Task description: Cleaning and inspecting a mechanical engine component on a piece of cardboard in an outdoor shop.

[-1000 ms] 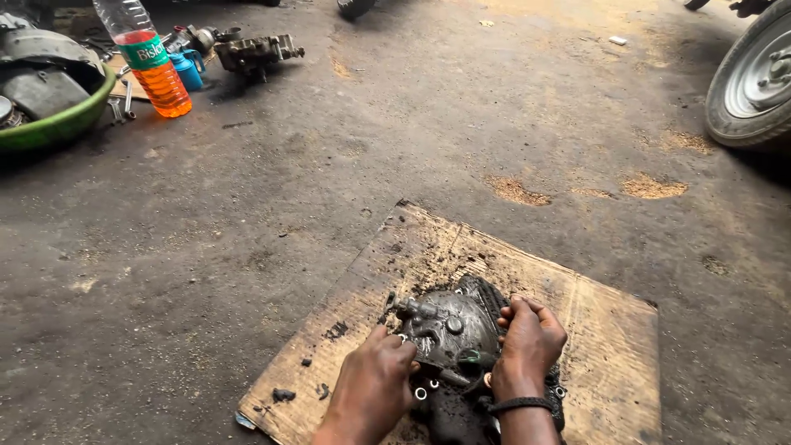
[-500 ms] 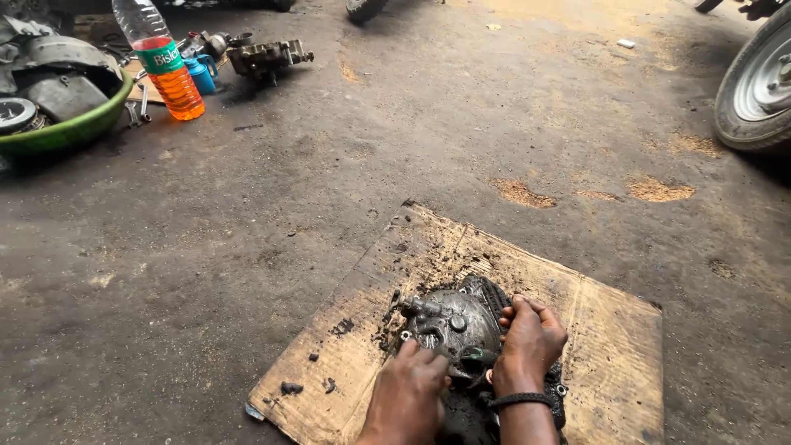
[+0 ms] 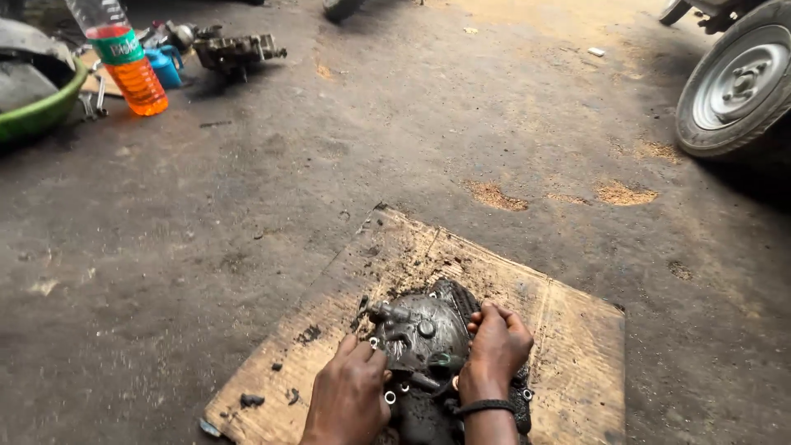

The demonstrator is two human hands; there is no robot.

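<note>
A greasy metal engine part (image 3: 422, 334) with bolts and a round cover lies on a dirty wooden board (image 3: 568, 346) on the concrete floor. My left hand (image 3: 350, 395) presses on its lower left side, fingers bent over the edge. My right hand (image 3: 494, 346), a dark band on its wrist, grips the part's right edge with curled fingers. Black grease and crumbs cover the board around the part.
A plastic bottle of orange liquid (image 3: 124, 62) stands at the far left beside a green basin (image 3: 41, 111), a blue container (image 3: 165, 64) and another metal engine piece (image 3: 235, 51). A vehicle wheel (image 3: 733, 86) sits at the upper right. Patches of sawdust (image 3: 494, 196) dot the floor.
My left hand has slid a little right and closer against the part. The view has shifted slightly; both hands stay on the part.
</note>
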